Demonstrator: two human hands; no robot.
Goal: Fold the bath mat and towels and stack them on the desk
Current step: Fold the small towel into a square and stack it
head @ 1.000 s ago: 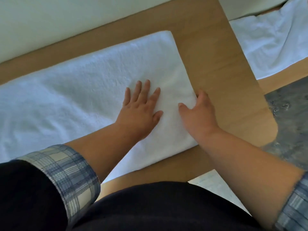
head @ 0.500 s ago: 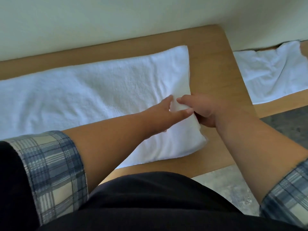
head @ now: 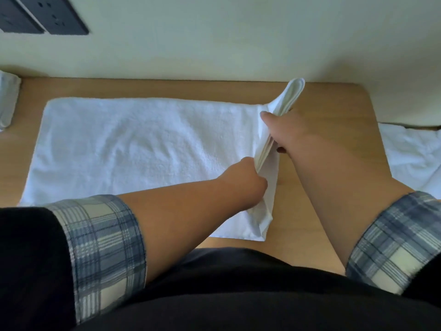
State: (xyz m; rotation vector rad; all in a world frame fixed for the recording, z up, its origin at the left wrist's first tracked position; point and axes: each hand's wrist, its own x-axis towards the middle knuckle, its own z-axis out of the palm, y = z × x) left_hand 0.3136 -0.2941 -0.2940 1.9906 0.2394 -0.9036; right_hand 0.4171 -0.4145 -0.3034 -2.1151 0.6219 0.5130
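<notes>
The wooden desk (head: 322,111) is covered to the left of the fingers by a white towel (head: 133,144), spread flat and folded lengthwise in layers. Its right end is lifted on edge off the desk. That raised edge is pinched by the right hand (head: 293,130), thumb pressed against curled fingers, and gripped lower down by the left hand (head: 248,177), closed in a fist around the cloth.

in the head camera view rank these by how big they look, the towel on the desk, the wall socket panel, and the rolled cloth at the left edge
1. towel
2. wall socket panel
3. rolled cloth; both are cropped, so unsure.
</notes>
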